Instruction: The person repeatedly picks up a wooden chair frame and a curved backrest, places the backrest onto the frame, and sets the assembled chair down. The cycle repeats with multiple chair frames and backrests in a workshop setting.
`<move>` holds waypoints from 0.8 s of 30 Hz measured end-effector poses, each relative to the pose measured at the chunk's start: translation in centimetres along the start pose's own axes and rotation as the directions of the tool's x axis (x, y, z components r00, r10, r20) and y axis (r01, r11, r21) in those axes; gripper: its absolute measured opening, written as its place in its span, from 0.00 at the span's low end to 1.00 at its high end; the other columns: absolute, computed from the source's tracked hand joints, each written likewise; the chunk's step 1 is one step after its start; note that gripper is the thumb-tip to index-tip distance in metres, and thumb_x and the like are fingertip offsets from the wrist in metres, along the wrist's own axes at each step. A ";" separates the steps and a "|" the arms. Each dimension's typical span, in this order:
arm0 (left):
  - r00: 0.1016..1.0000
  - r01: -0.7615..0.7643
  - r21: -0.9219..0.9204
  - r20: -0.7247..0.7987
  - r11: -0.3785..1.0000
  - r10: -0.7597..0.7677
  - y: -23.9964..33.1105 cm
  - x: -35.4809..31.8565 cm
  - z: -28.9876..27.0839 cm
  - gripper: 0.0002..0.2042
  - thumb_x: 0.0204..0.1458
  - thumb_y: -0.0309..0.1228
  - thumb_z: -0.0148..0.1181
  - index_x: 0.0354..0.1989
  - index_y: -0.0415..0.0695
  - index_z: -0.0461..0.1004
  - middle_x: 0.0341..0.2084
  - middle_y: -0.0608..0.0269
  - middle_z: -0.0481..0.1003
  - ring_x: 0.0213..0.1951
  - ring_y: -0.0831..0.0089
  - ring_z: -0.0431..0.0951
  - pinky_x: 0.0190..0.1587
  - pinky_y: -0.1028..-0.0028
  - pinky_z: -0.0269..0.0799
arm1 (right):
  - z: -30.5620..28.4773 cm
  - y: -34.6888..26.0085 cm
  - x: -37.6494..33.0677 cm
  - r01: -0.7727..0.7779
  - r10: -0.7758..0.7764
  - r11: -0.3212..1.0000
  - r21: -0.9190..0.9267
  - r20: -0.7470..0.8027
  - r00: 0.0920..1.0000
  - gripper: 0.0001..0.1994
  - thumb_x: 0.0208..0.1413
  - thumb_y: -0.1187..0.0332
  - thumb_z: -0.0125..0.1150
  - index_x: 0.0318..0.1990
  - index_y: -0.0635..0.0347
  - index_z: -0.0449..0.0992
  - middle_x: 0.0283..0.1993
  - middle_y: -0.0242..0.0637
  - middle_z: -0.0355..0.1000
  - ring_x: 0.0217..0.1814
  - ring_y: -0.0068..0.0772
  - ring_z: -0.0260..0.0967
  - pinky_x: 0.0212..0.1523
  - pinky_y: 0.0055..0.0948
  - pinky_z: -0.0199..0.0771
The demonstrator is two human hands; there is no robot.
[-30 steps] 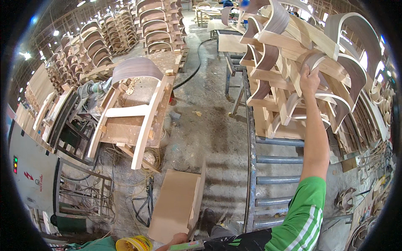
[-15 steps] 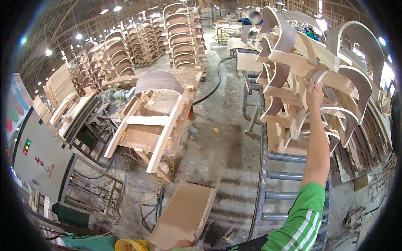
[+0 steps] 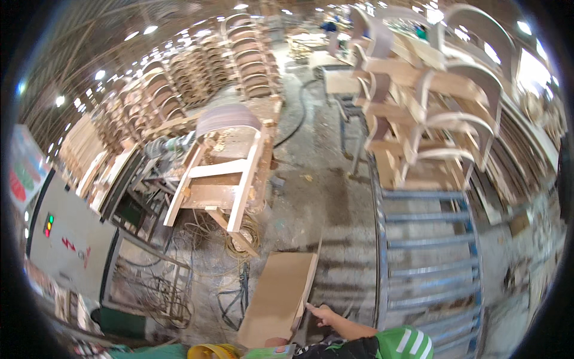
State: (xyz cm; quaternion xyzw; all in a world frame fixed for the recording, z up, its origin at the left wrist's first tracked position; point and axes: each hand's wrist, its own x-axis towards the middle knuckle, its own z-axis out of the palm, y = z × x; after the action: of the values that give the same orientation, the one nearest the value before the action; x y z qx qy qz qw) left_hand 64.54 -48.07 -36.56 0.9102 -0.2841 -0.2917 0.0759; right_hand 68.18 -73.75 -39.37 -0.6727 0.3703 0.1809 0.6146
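My right hand (image 3: 323,315) is low in the view, with its forefinger stretched toward the right edge of a flat brown panel (image 3: 278,287). Nothing shows in its grasp, and I cannot tell whether the fingertip touches the panel. At the bottom edge, a small patch of my left hand (image 3: 275,342) seems to show by the panel's near end; its fingers are hidden. To the right, a stack of curved wooden chair frames (image 3: 427,113) stands on a roller conveyor (image 3: 427,242), with no hand on it.
A wooden frame with a curved back (image 3: 227,122) rests on a bench at left centre. Beside it stands a grey control cabinet (image 3: 72,239). Taller stacks of chair frames (image 3: 251,60) rise behind. Hoses and cables (image 3: 239,293) lie on the floor. A yellow bucket (image 3: 212,351) is at the bottom.
My right hand has left the chair-frame stack and come down beside the brown panel. The view has shifted and blurred; the stack sits slightly further left and higher in it.
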 end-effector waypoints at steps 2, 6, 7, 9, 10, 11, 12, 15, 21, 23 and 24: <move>0.997 0.074 0.021 0.007 0.997 -0.075 -2.8 -4.6 2.3 0.17 0.54 0.46 0.58 0.45 0.51 0.84 0.38 0.47 0.83 0.44 0.47 0.84 0.44 0.50 0.78 | 6.9 3.3 -2.8 -0.085 0.046 0.983 0.160 0.234 0.971 0.39 0.54 0.39 0.69 0.54 0.72 0.75 0.48 0.52 0.75 0.38 0.50 0.78 0.27 0.48 0.79; 0.997 0.014 0.067 -0.076 0.998 -0.009 -3.9 -9.7 5.3 0.17 0.55 0.46 0.58 0.45 0.51 0.84 0.38 0.46 0.83 0.43 0.47 0.84 0.43 0.50 0.78 | 8.7 3.6 -4.2 0.083 -0.111 0.986 0.144 0.195 0.975 0.32 0.61 0.42 0.55 0.51 0.69 0.77 0.49 0.53 0.74 0.41 0.53 0.77 0.29 0.54 0.77; 0.996 0.016 0.069 -0.090 0.997 -0.009 -4.7 -11.3 6.4 0.17 0.55 0.46 0.58 0.45 0.51 0.84 0.38 0.46 0.83 0.43 0.47 0.84 0.43 0.50 0.78 | 9.3 3.2 -5.5 0.001 -0.046 0.970 0.245 0.178 0.983 0.37 0.61 0.37 0.53 0.55 0.69 0.75 0.53 0.55 0.72 0.46 0.56 0.76 0.34 0.55 0.78; 0.994 -0.022 0.064 -0.101 0.998 0.029 -5.5 -14.5 8.6 0.16 0.57 0.46 0.55 0.40 0.48 0.83 0.35 0.45 0.83 0.39 0.45 0.84 0.41 0.50 0.79 | 10.8 3.6 -8.3 -0.012 -0.029 0.944 0.328 0.121 0.992 0.43 0.58 0.29 0.52 0.56 0.69 0.73 0.52 0.55 0.71 0.44 0.57 0.75 0.36 0.55 0.79; 0.993 -0.045 0.065 -0.104 0.997 0.052 -5.8 -15.9 9.6 0.17 0.59 0.46 0.53 0.37 0.47 0.83 0.33 0.44 0.83 0.37 0.45 0.84 0.41 0.50 0.79 | 11.7 4.3 -9.9 0.047 -0.077 0.945 0.323 0.082 0.994 0.44 0.56 0.27 0.54 0.53 0.70 0.73 0.47 0.53 0.73 0.37 0.54 0.75 0.32 0.53 0.78; 0.993 -0.049 0.057 -0.107 0.997 0.055 -6.6 -17.5 10.5 0.17 0.58 0.46 0.54 0.37 0.47 0.83 0.33 0.44 0.83 0.37 0.44 0.84 0.41 0.50 0.79 | 13.0 5.2 -11.5 0.101 -0.123 0.944 0.315 0.053 0.991 0.46 0.55 0.25 0.56 0.51 0.70 0.73 0.42 0.51 0.74 0.29 0.50 0.76 0.28 0.52 0.77; 0.992 -0.052 0.053 -0.109 0.997 0.058 -7.3 -18.8 11.3 0.17 0.58 0.46 0.54 0.37 0.47 0.83 0.33 0.44 0.83 0.37 0.44 0.84 0.41 0.50 0.79 | 14.2 6.0 -13.1 0.101 -0.122 0.956 0.275 0.061 0.991 0.47 0.53 0.24 0.56 0.50 0.71 0.73 0.41 0.50 0.74 0.30 0.50 0.75 0.29 0.52 0.77; 0.989 -0.066 0.054 -0.127 0.996 0.072 -9.0 -22.0 13.1 0.17 0.58 0.47 0.54 0.37 0.47 0.83 0.33 0.44 0.83 0.37 0.44 0.84 0.41 0.50 0.79 | 16.2 6.8 -16.7 0.069 -0.096 0.976 0.207 0.121 0.988 0.40 0.54 0.31 0.62 0.45 0.70 0.75 0.36 0.47 0.75 0.30 0.48 0.75 0.28 0.51 0.75; 0.972 -0.122 0.052 -0.197 0.991 0.130 -8.8 -24.7 15.2 0.18 0.57 0.48 0.55 0.36 0.48 0.83 0.32 0.43 0.82 0.38 0.43 0.84 0.42 0.49 0.79 | 16.7 8.1 -18.7 0.180 -0.184 0.983 0.041 0.146 0.972 0.12 0.55 0.65 0.57 0.31 0.68 0.76 0.26 0.43 0.70 0.21 0.39 0.69 0.18 0.44 0.67; 0.984 -0.097 0.073 -0.145 0.993 0.107 -8.9 -25.4 15.7 0.18 0.58 0.49 0.55 0.39 0.49 0.83 0.35 0.43 0.83 0.41 0.44 0.83 0.44 0.50 0.79 | 16.9 8.4 -18.7 0.187 -0.201 0.977 0.097 0.158 0.967 0.11 0.55 0.67 0.57 0.30 0.69 0.76 0.24 0.43 0.70 0.20 0.39 0.68 0.18 0.44 0.67; 0.993 -0.080 0.101 -0.078 0.992 0.088 -8.9 -25.5 15.8 0.19 0.59 0.49 0.54 0.43 0.49 0.83 0.38 0.44 0.83 0.43 0.45 0.83 0.45 0.51 0.79 | 17.0 8.9 -18.8 0.202 -0.210 0.977 0.068 0.135 0.968 0.11 0.56 0.68 0.57 0.30 0.70 0.76 0.24 0.43 0.70 0.20 0.39 0.67 0.17 0.44 0.66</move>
State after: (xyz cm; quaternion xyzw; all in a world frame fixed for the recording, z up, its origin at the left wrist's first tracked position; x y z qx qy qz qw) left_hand 42.64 -25.96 -39.74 0.9112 -0.3329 -0.2364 0.0551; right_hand 52.96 -51.94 -35.39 -0.6761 0.2586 0.1535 0.6726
